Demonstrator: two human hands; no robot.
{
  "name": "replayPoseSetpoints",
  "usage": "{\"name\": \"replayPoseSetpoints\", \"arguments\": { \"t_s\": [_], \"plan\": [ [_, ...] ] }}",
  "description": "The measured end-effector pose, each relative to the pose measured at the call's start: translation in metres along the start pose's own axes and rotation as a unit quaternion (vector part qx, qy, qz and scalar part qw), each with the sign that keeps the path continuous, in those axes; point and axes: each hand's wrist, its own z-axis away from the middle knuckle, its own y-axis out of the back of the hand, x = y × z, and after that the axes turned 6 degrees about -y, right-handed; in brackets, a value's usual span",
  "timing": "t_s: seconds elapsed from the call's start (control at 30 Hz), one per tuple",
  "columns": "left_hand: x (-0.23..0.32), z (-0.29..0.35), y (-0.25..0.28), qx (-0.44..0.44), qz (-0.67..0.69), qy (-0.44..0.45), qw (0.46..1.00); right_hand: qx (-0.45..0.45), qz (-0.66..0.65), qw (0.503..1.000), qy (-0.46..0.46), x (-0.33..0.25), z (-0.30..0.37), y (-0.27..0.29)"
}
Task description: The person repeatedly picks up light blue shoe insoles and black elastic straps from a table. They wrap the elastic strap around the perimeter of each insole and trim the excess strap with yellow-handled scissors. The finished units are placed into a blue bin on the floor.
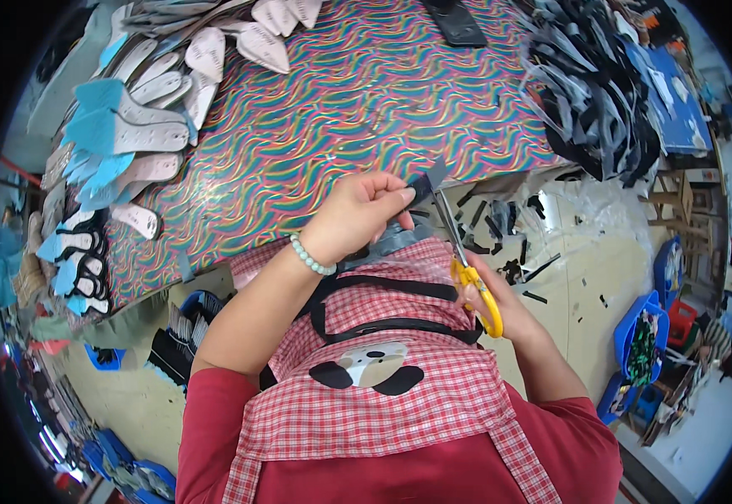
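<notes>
My left hand point(351, 212), with a pale bead bracelet on the wrist, pinches a short dark strip point(421, 190) between thumb and fingers near the table's front edge. The strip's greyish end sticks out to the right. In my right hand point(502, 296) is a pair of scissors point(489, 309) with yellow handles, my fingers in the loops. Its metal blades point up toward the strip, their tips close beside it. Whether the tips touch the strip, I cannot tell. Below my left hand, some dark, shiny material point(383, 245) lies at my apron point(366, 420), partly hidden.
The table point(332, 109) has a wavy multicoloured cover. Stacked white and blue shoe-shaped pieces point(152, 134) line its left side. A heap of black and grey strips point(592, 101) hangs over the right edge. Dark scraps point(493, 225) litter the floor, and blue bins point(641, 336) stand farther right.
</notes>
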Motion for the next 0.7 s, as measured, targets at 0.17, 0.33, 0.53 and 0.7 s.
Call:
{"name": "replayPoseSetpoints", "arguments": {
  "t_s": [0.17,0.33,0.53,0.7],
  "plan": [
    [-0.010,-0.011,-0.024,-0.030,-0.076,-0.017,0.997,0.019,-0.002,1.000,-0.022,0.004,0.011,0.006],
    [-0.003,-0.012,-0.035,-0.003,-0.047,-0.024,0.999,0.037,0.007,0.999,-0.009,0.024,0.024,0.010],
    [-0.011,-0.006,-0.043,-0.051,-0.084,-0.026,0.995,0.108,-0.079,0.990,-0.052,0.021,0.030,-0.003],
    [-0.012,0.020,-0.031,-0.112,-0.029,0.001,0.993,0.158,0.081,0.984,0.014,0.020,0.019,0.000]
  ]
}}
